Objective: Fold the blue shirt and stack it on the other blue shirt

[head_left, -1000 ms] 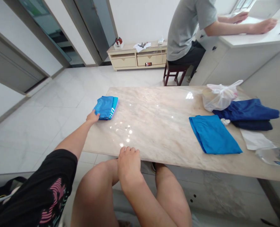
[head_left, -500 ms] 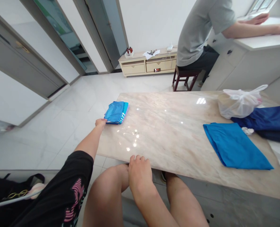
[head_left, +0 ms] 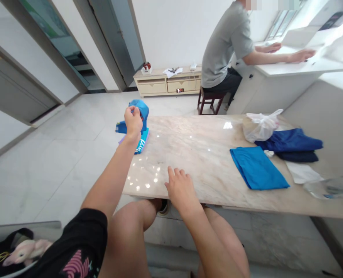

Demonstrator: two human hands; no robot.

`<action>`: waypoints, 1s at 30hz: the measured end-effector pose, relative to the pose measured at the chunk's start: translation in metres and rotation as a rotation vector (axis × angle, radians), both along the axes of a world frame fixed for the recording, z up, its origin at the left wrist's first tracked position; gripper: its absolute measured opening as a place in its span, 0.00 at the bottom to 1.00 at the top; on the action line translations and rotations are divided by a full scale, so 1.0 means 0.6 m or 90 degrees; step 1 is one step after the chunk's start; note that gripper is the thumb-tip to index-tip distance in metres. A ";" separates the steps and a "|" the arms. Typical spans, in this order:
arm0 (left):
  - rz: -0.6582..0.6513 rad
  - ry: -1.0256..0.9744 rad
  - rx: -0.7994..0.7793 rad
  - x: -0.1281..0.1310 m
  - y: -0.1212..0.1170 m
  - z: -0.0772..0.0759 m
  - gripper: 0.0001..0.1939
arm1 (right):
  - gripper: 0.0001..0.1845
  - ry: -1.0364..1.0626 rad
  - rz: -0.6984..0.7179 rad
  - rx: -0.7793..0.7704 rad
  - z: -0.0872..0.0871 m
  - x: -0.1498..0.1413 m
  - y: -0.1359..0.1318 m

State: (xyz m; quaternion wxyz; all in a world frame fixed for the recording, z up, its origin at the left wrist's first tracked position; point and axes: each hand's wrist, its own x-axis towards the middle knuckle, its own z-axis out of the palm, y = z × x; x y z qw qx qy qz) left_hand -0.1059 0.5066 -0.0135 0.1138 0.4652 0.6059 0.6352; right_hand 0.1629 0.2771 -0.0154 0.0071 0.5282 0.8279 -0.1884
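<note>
My left hand (head_left: 133, 121) is raised above the far left corner of the marble table (head_left: 200, 154), pinching a bright blue cloth garment (head_left: 139, 110) and lifting it into a bunched fold. Below the hand, a teal garment with white lettering (head_left: 141, 142) lies on the table, partly hidden by my forearm. My right hand (head_left: 180, 189) rests near the table's front edge, holding nothing, fingers apart. Farther right lies a flat blue cloth (head_left: 256, 168), with navy garments (head_left: 288, 144) and a white plastic bag (head_left: 259, 126) beyond it.
A white sheet (head_left: 301, 172) and a clear plastic item (head_left: 330, 188) lie at the table's right end. A seated person in a grey shirt (head_left: 222, 50) works at a white counter (head_left: 301, 67). A low cabinet (head_left: 167, 83) stands against the far wall.
My left hand has closed on the blue garment and lifted it off the folded stack. The teal garment with lettering now shows beneath. My right hand has slid slightly forward on the table.
</note>
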 end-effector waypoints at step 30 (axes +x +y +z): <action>-0.306 -0.027 -0.160 0.220 -0.276 0.005 0.30 | 0.28 1.093 -0.455 -0.046 0.039 0.081 0.098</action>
